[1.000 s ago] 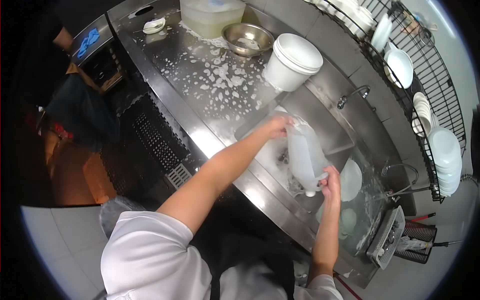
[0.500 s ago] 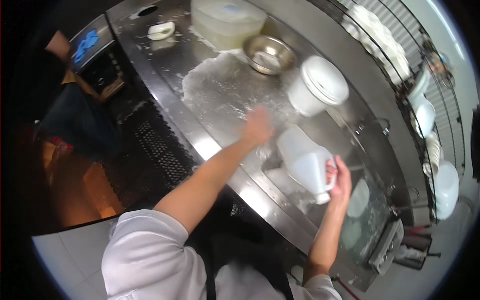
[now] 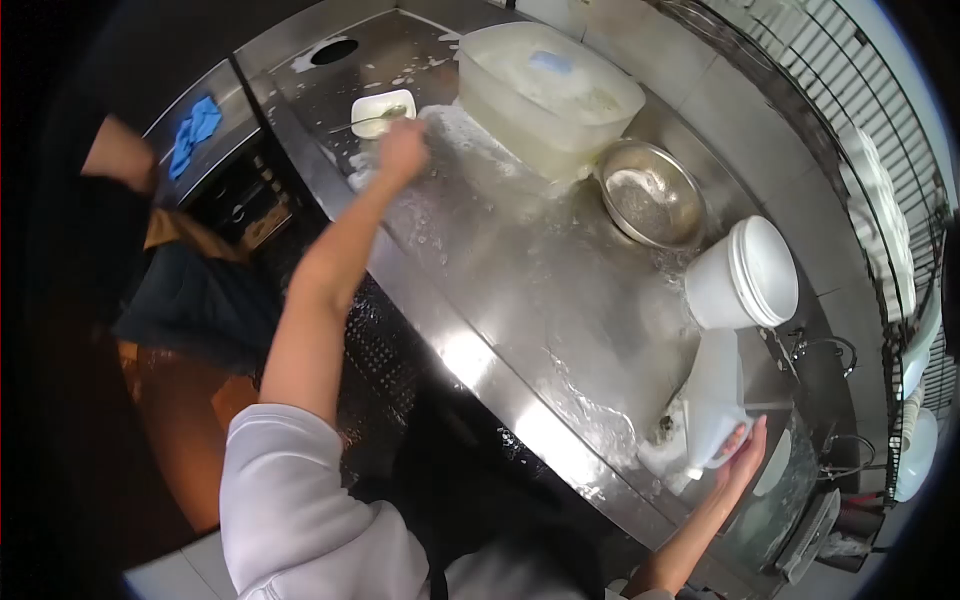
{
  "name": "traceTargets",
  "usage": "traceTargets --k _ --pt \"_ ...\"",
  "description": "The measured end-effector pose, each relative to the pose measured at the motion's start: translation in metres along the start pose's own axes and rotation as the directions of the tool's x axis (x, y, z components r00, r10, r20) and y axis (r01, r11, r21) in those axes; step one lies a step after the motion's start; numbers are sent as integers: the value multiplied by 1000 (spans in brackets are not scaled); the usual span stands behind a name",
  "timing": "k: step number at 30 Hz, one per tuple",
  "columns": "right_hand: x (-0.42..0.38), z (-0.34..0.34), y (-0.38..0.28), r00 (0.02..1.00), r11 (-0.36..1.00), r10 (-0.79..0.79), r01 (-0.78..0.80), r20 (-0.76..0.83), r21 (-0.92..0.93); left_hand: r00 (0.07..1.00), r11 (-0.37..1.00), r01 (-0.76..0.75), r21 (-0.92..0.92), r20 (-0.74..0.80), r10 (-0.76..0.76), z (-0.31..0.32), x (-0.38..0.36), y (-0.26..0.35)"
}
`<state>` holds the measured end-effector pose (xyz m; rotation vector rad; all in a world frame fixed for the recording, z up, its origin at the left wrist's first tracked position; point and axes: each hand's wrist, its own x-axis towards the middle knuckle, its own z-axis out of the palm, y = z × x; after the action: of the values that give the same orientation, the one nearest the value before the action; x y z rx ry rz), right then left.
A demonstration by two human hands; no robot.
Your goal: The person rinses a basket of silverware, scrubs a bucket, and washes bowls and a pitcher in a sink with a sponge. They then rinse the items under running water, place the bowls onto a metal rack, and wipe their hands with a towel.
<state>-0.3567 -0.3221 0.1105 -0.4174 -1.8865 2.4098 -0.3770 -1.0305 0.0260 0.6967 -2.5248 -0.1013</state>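
My left hand (image 3: 403, 148), smeared by motion, is at the lower right edge of a small white dish (image 3: 372, 112). The dish holds something greenish, and a thin dark handle sticks out to its left. Whether these fingers hold anything is not clear. Lower right, my right hand (image 3: 743, 450) is wrapped round the handle of a translucent plastic jug (image 3: 712, 385). The jug is tilted, with its white cap toward me and its base toward the white bucket (image 3: 715, 285). Beneath both hands lies a wet steel counter (image 3: 500, 270).
Along the back stand a large clear tub (image 3: 540, 120) of cloudy liquid and a steel bowl (image 3: 652, 195). A water-filled sink (image 3: 775, 500) and taps are at the right, under a wire rack (image 3: 880, 120). A co-worker's arm (image 3: 120, 155) shows at left, beside a blue cloth (image 3: 195, 135).
My left hand has moved away over the counter to the white dish. The view has shifted left. My right hand still holds the jug, now near the bucket and turned more upright in the picture.
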Motion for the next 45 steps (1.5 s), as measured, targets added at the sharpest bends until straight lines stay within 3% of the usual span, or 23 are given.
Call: traceTargets --k 3,5,8,10,14,17,21,24,27,29,30,32,33,34,35,36,37,38,39,41,42,43,45 --pt "-18 16 13 989 1000 -9 5 -145 -28 983 917 98 386 106 -150 -3 56 -91" --pt "-29 32 14 966 998 -31 18 -256 -52 979 908 125 400 98 -178 13 74 -133" --pt "-44 50 12 952 983 -111 62 -286 -174 859 975 218 47 465 -215 62 113 -197" --pt "-47 54 11 950 980 -109 55 -291 -189 854 972 229 43 470 -222 78 121 -210" --pt "-55 74 8 930 987 -76 17 -360 -163 867 987 154 40 473 -155 73 122 -187" --pt "-57 69 14 937 994 -62 28 -345 -103 878 986 69 -149 478 10 91 106 -171" --pt "-64 53 23 935 999 -41 32 -352 -31 804 979 32 -204 586 96 64 55 -79" --pt "-73 26 26 928 999 -28 39 -372 22 804 958 -186 -218 526 276 33 36 -28" --pt "-84 -10 21 904 996 -19 54 -426 71 854 935 -72 -348 463 238 -28 46 17" --pt "-87 -37 19 899 992 -17 68 -437 102 879 889 -161 -428 348 326 -58 81 43" --pt "-87 -54 19 904 992 -15 69 -427 110 848 866 -285 -411 313 428 -65 109 56" --pt "-90 -86 17 898 989 -13 75 -440 124 878 928 -340 -151 302 370 -118 147 130" --pt "-87 -102 11 888 989 -21 85 -460 120 887 857 -449 -252 -9 462 -123 148 152" --pt "-83 -121 2 875 987 -39 108 -482 116 804 820 -573 -13 -206 558 -133 151 164" --pt "-82 -146 -7 863 989 -71 128 -500 80 808 829 -551 -93 -309 502 -140 134 177" --pt "-84 -174 -17 846 989 -100 143 -524 42 949 892 -315 -325 -122 291 -148 105 191" --pt "-83 -203 -25 826 988 -126 153 -550 4 943 879 -329 -345 -164 288 -117 89 169" --pt "-77 -235 -31 766 988 -115 153 -632 7 973 945 -141 -294 134 187 -84 73 142" --pt "-74 -272 -39 685 989 -101 150 -721 3 927 910 45 -412 356 115 -26 47 96" --pt "-77 -336 -50 715 978 -205 168 -668 -121 796 923 310 -229 593 -120 -27 -62 135" --pt "-74 -369 -55 692 968 -247 145 -678 -205 770 944 308 -118 614 -175 5 -80 117" --pt "-66 -400 -59 679 951 -288 117 -675 -288 485 667 734 -126 785 -385 18 -107 123" --pt "-42 -451 -68 657 800 -372 -131 -656 -586 458 310 872 -378 852 -251 27 -132 135"
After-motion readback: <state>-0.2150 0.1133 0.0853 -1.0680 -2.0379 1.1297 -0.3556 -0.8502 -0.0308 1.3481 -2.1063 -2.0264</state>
